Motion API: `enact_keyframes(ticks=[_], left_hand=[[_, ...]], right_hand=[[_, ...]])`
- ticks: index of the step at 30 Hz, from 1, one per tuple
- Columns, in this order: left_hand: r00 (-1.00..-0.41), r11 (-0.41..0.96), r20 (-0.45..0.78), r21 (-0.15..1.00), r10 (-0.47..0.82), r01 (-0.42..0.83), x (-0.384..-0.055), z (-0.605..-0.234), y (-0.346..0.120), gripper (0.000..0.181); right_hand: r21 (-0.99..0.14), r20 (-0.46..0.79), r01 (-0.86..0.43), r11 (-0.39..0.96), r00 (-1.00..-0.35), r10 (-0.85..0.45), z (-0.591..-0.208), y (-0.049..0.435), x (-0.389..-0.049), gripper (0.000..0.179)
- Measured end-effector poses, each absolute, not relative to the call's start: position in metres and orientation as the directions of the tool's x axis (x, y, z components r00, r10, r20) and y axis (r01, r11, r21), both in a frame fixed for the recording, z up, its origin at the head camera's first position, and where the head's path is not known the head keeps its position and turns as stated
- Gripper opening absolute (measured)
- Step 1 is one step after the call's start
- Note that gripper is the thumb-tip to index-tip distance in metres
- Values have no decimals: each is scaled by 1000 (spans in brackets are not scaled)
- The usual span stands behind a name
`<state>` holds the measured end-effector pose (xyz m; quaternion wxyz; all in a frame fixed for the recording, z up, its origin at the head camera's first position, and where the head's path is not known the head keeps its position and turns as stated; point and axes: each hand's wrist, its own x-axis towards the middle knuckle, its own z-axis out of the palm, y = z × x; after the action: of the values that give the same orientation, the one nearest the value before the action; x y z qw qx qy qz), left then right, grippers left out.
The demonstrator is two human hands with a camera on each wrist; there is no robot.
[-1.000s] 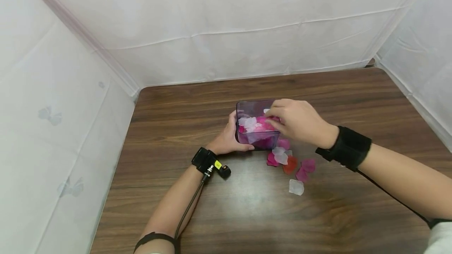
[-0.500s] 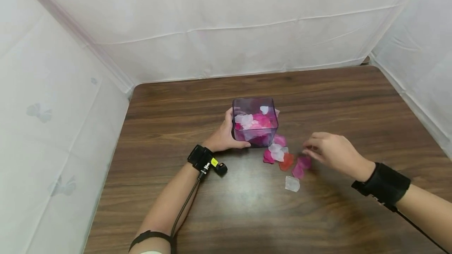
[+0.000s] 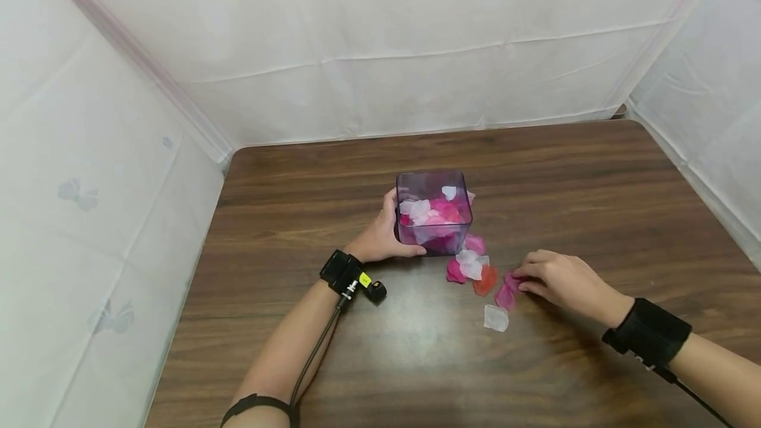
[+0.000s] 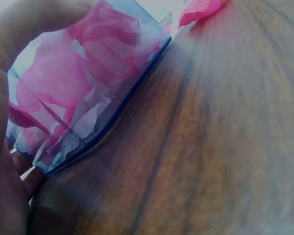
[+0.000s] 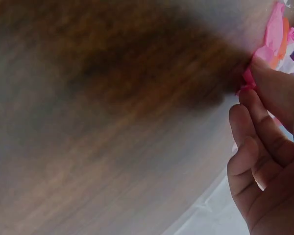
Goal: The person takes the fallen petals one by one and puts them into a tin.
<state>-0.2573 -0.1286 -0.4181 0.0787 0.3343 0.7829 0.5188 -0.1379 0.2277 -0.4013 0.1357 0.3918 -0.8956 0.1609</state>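
My left hand grips the left side of a clear purple square box, its thumb along the front wall. Pink and white petals lie inside the box, pressed against its wall in the left wrist view. My right hand is down at the table, thumb and forefinger pinching a magenta petal. Beside that petal lies another magenta petal. Between it and the box are a red petal, white petals and pink ones.
A single white petal lies nearest the front on the brown wooden table. White sheeting hangs behind the table and at both sides. Black camera straps with cables circle both wrists.
My right hand has left the box opening, moved right and toward me, then come down onto the magenta petals. The left hand keeps its grip on the box in place.
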Motion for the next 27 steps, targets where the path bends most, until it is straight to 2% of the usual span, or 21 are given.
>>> enact_keyframes(ticks=[6, 9, 11, 12, 16, 21, 27], left_hand=[[-764, 238, 219, 867, 607, 437, -261, -425, -129, 120], [-764, 241, 215, 867, 609, 436, -259, -421, -128, 121], [-761, 229, 213, 873, 613, 430, -255, -411, -129, 118], [-760, 224, 210, 878, 615, 423, -252, -406, -128, 117], [-760, 219, 193, 888, 620, 404, -244, -387, -129, 113], [-759, 236, 190, 879, 623, 413, -242, -384, -130, 113], [-758, 250, 208, 862, 618, 440, -258, -416, -128, 118]], right_hand=[[-197, 380, -723, 662, -679, -628, -402, 228, -137, 23], [-173, 396, -730, 661, -666, -632, -397, 229, -140, 23], [-150, 419, -738, 658, -650, -634, -392, 232, -146, 14], [-139, 434, -738, 660, -645, -629, -387, 233, -149, 20], [-101, 503, -720, 687, -633, -589, -363, 232, -164, 62], [-75, 563, -710, 701, -610, -558, -330, 220, -180, 65], [-53, 596, -753, 656, -551, -584, -310, 192, -193, 62]])
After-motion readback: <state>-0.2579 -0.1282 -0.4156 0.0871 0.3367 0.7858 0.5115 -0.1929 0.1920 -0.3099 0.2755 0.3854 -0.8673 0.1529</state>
